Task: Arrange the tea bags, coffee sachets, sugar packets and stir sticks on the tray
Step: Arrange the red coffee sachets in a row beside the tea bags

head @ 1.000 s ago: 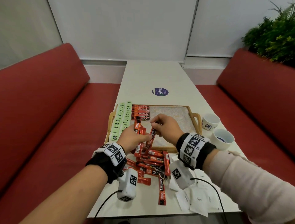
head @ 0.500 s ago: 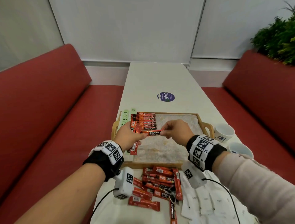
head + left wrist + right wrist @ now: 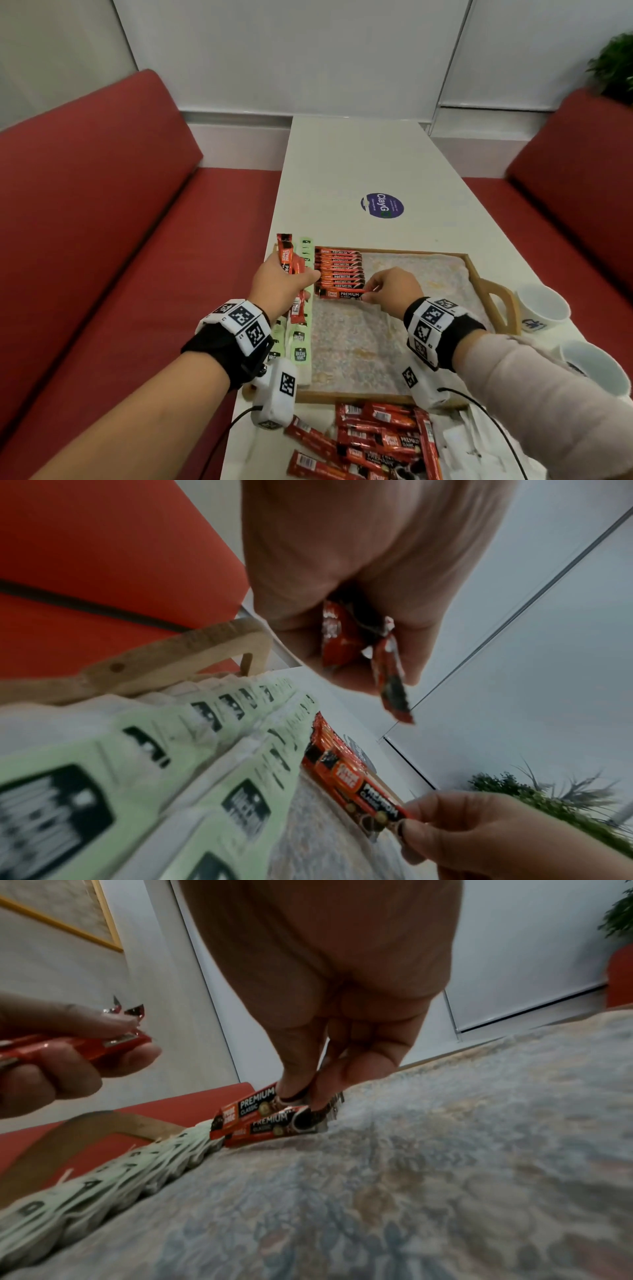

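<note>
So the red row grows neatly, my right hand (image 3: pixel 390 291) pinches one coffee sachet (image 3: pixel 342 294) down at mid-frame. My left hand (image 3: pixel 281 284) grips spare sachets (image 3: pixel 291 274), ready to pass.

A long white table (image 3: pixel 359 164) runs away from the camera toward a pale wall made of wide flat panels (image 3: pixel 291 51), split by thin dark vertical seams. A low light ledge (image 3: pixel 239 118) lines the wall's foot. Red upholstered benches flank the table: one on the left (image 3: pixel 85 212) with a tall padded back, one on the right (image 3: pixel 575 192). A leafy green plant (image 3: pixel 613 68) rises behind the right bench (only its edge shows). A round purple sticker (image 3: pixel 382 205) sits on the tabletop. The light is soft and even.
</note>
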`<control>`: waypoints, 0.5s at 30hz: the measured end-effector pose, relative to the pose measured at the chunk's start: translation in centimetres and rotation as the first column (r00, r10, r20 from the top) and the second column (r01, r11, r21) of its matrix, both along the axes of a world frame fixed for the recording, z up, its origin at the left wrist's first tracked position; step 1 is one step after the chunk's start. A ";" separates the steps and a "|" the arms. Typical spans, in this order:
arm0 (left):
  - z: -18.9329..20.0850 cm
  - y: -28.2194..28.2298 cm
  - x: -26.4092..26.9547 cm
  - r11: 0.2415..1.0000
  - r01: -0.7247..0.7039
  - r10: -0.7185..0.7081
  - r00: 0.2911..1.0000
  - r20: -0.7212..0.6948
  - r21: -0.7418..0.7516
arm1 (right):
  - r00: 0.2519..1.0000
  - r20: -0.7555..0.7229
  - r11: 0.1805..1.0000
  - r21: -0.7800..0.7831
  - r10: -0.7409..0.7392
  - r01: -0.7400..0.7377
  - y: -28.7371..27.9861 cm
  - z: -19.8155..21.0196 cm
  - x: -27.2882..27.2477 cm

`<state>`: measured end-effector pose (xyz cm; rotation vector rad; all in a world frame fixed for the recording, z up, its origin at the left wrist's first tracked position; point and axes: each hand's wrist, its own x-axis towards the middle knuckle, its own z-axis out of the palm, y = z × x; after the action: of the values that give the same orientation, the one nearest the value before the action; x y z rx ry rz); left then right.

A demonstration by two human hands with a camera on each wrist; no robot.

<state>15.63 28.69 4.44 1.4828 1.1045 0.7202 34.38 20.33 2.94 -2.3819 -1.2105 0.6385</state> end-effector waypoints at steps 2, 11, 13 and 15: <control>0.0 0.3 0.2 1.000 -0.001 0.001 1.000 0.014 -0.005 | 1.000 0.005 1.000 -0.009 -0.004 0.004 0.5 -0.3 -0.1; -0.4 0.9 0.6 0.999 0.010 -0.007 0.998 0.065 -0.043 | 0.991 0.094 0.984 -0.158 0.098 -0.082 1.7 0.0 -0.9; -0.6 1.1 0.5 0.999 0.007 -0.005 0.998 0.061 -0.043 | 0.990 0.098 0.981 -0.178 0.099 -0.081 1.9 0.1 -1.0; -0.7 1.3 0.4 0.999 0.001 0.001 0.999 0.049 -0.045 | 0.989 0.107 0.979 -0.186 0.101 -0.080 1.9 0.2 -1.0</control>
<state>16.08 29.95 3.70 1.4201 1.0773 0.7233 33.36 22.26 3.13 -2.5566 -1.3705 0.6727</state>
